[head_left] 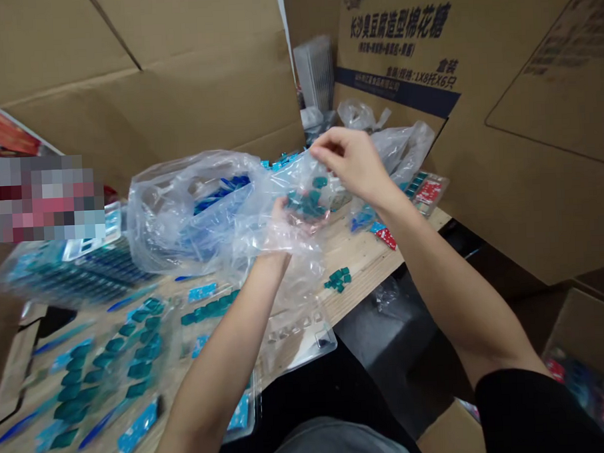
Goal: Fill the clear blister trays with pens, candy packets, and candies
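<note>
A clear plastic bag (292, 177) with small teal square pieces (308, 203) in it is between my hands. My right hand (349, 157) pinches the bag's upper edge between thumb and fingers. My left hand (282, 224) is cupped around the lower part of the bag, partly veiled by plastic; whether its fingers are inside or outside I cannot tell. A small heap of loose teal pieces (338, 279) lies on the wooden table below. Near my left forearm are clear trays with rows of teal pieces (210, 306), light blue packets (138, 427) and blue slender sticks (103, 422).
A large plastic bag (146, 220) with dark blue pieces stands left of my hands. Stacked filled trays (94, 269) are at the far left. Cardboard boxes (200, 91) wall the back and right. Red and blue packets (385, 236) lie near the wooden table's (364, 277) right edge.
</note>
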